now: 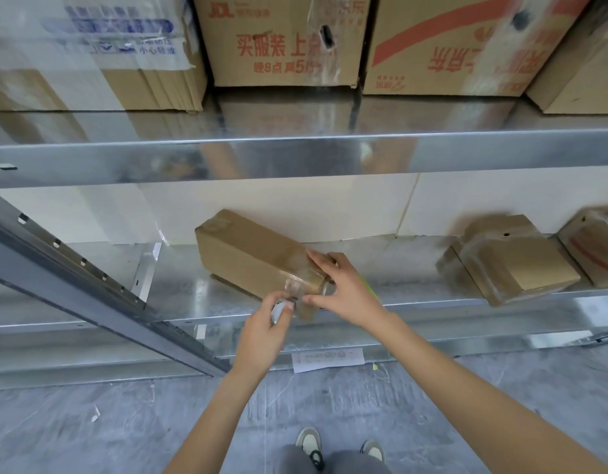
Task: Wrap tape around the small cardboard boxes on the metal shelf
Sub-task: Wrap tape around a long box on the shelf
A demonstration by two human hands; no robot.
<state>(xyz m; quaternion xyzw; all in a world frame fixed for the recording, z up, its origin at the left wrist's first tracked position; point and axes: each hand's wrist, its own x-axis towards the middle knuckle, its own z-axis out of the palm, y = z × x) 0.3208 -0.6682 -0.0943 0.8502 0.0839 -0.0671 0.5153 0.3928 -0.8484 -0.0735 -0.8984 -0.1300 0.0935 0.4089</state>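
Peeking from the left hand (261,331), a tape roll (278,311) is gripped, mostly hidden; the box (247,258) end is covered by the flat right hand (343,289).

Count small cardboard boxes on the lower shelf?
3: long box under both hands, centre; taped box to its right; a third at the right edge, cut off. More may lie beyond the frame.

You see a shelf (200,295) of bright galvanised sheet metal, smooth and mirror-glossy. The long box (247,254) is matt brown cardboard; clear glossy tape (300,278) bands its near end. The neighbouring box (511,265) is cardboard under shiny clear film. The floor (90,429) is grey, scuffed, dull. The label (328,359) is white paper.
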